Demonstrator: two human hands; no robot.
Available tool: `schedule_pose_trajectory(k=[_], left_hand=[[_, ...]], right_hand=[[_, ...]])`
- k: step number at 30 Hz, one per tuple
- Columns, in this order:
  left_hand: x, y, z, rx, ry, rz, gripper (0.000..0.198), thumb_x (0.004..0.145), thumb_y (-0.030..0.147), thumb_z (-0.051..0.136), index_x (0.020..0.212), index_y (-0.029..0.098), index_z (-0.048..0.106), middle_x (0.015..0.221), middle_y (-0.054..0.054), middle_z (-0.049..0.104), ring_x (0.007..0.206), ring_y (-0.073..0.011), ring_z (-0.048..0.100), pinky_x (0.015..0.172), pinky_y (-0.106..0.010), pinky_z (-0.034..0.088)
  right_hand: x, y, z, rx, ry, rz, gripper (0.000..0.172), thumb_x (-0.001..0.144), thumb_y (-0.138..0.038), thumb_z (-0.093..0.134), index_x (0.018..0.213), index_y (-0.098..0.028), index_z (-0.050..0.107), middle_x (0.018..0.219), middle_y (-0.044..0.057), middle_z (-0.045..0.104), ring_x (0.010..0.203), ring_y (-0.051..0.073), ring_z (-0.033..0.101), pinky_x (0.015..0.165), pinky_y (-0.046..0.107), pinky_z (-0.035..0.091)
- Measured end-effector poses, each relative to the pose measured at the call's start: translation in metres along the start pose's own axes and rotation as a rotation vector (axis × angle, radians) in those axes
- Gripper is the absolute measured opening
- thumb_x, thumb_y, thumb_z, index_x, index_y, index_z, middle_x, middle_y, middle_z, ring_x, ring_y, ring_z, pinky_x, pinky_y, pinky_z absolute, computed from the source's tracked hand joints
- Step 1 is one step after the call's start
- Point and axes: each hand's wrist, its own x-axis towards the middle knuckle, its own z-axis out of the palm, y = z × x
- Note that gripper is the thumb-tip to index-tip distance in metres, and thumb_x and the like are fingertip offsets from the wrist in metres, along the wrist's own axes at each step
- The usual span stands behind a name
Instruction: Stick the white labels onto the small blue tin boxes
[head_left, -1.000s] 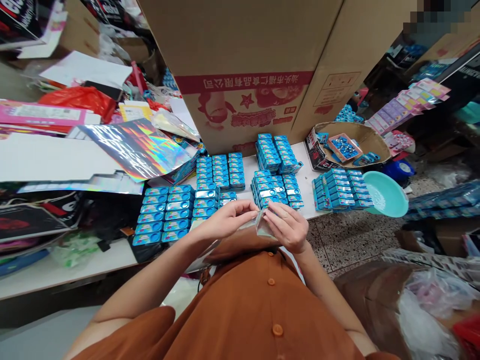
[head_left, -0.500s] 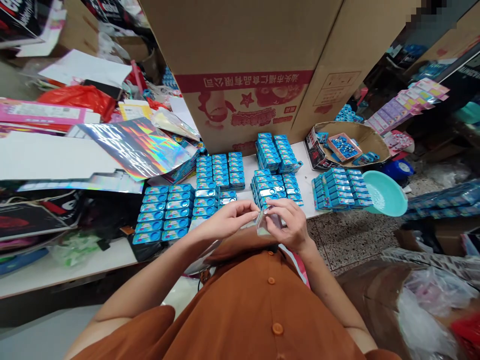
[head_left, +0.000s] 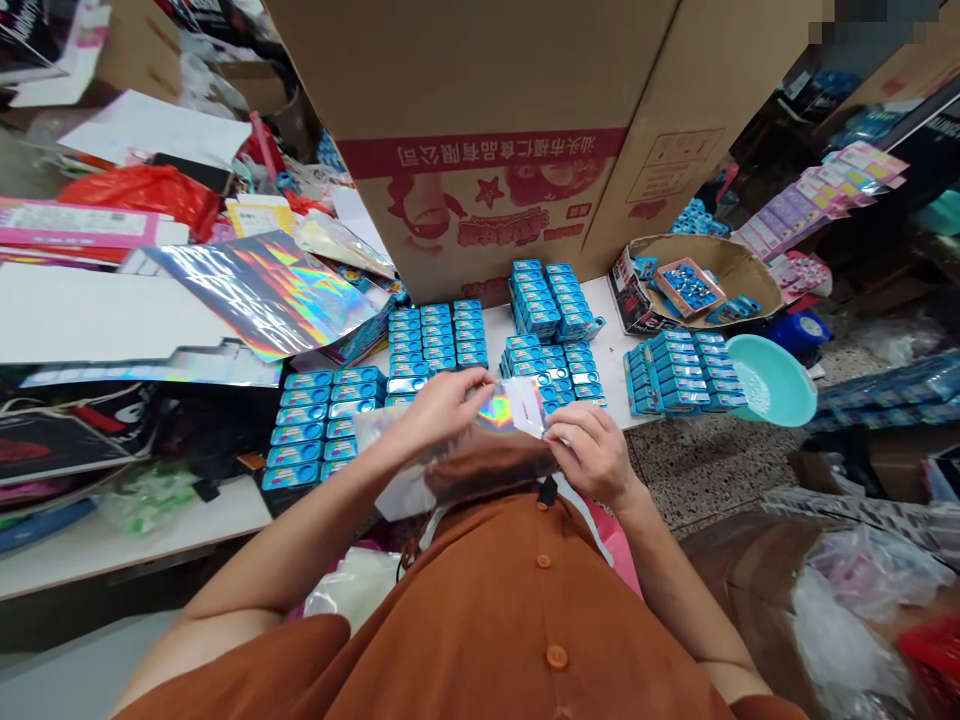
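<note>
A clear plastic bag (head_left: 501, 408) with a rainbow sheen and a whitish top strip stretches between my hands, in front of my body. My left hand (head_left: 450, 408) is closed on its left side, thumb against fingers. At its right corner my right hand (head_left: 591, 448) pinches the edge between thumb and fingertips. Cloudy clear plastic (head_left: 405, 490) hangs below my left wrist; whether it belongs to the same bag I cannot tell. Just beyond my hands stand stacks of small blue boxes (head_left: 439, 340), and another blue stack (head_left: 679, 370) is to the right.
A tall cardboard carton (head_left: 480, 90) stands behind the blue stacks. On the right are a cut-down box (head_left: 739, 265) holding blue pieces and a turquoise basin (head_left: 780, 385). Shiny holographic sheets (head_left: 277, 290) and white card (head_left: 97, 310) lie at the left.
My hands have moved apart, the left one leftward and slightly up, the right one slightly right. The plastic bag, bunched between my fingertips before, is now spread out.
</note>
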Motion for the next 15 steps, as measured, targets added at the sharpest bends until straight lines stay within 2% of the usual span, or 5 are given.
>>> schedule_pose_trajectory(k=[3, 6, 10, 13, 15], left_hand=[[0.027, -0.03, -0.008, 0.229, 0.069, -0.02, 0.028, 0.089, 0.038, 0.046, 0.092, 0.021, 0.068, 0.067, 0.0, 0.063, 0.062, -0.0147, 0.055, 0.06, -0.025, 0.035], [0.061, -0.074, -0.017, 0.414, 0.133, -0.033, 0.028, 0.089, 0.036, 0.047, 0.097, 0.019, 0.068, 0.065, 0.0, 0.061, 0.069, -0.0165, 0.058, 0.071, -0.027, 0.039], [0.102, -0.115, -0.018, 0.541, 0.305, -0.095, 0.031, 0.087, 0.031, 0.051, 0.111, 0.014, 0.063, 0.095, -0.009, 0.063, 0.102, -0.0291, 0.054, 0.092, -0.043, 0.036], [0.126, -0.106, 0.008, 0.529, 0.456, 0.019, 0.042, 0.087, 0.036, 0.053, 0.124, 0.016, 0.053, 0.118, -0.012, 0.055, 0.116, -0.031, 0.044, 0.1, -0.046, 0.031], [0.138, -0.082, 0.043, 0.462, 0.402, 0.194, 0.036, 0.088, 0.036, 0.051, 0.119, 0.018, 0.055, 0.117, -0.011, 0.056, 0.112, -0.028, 0.046, 0.098, -0.045, 0.035]], right_hand=[[-0.016, 0.008, -0.005, 0.042, 0.052, 0.115, 0.012, 0.085, -0.013, 0.054, 0.092, -0.021, 0.059, 0.094, 0.006, 0.066, 0.092, 0.019, 0.061, 0.084, 0.037, 0.051], [-0.037, 0.021, -0.013, 0.038, 0.115, 0.284, 0.009, 0.086, -0.014, 0.054, 0.089, -0.021, 0.059, 0.089, 0.005, 0.065, 0.088, 0.019, 0.062, 0.08, 0.036, 0.05], [-0.071, 0.041, -0.026, -0.023, 0.121, 0.49, 0.007, 0.087, -0.017, 0.054, 0.083, -0.02, 0.059, 0.081, 0.004, 0.065, 0.081, 0.018, 0.06, 0.078, 0.034, 0.048], [-0.099, 0.056, -0.035, -0.06, 0.096, 0.613, 0.009, 0.088, -0.02, 0.054, 0.081, -0.02, 0.059, 0.08, 0.004, 0.065, 0.079, 0.017, 0.059, 0.077, 0.032, 0.047], [-0.116, 0.066, -0.042, -0.087, 0.099, 0.681, 0.009, 0.088, -0.021, 0.054, 0.081, -0.02, 0.06, 0.079, 0.004, 0.065, 0.078, 0.017, 0.059, 0.076, 0.031, 0.046]])
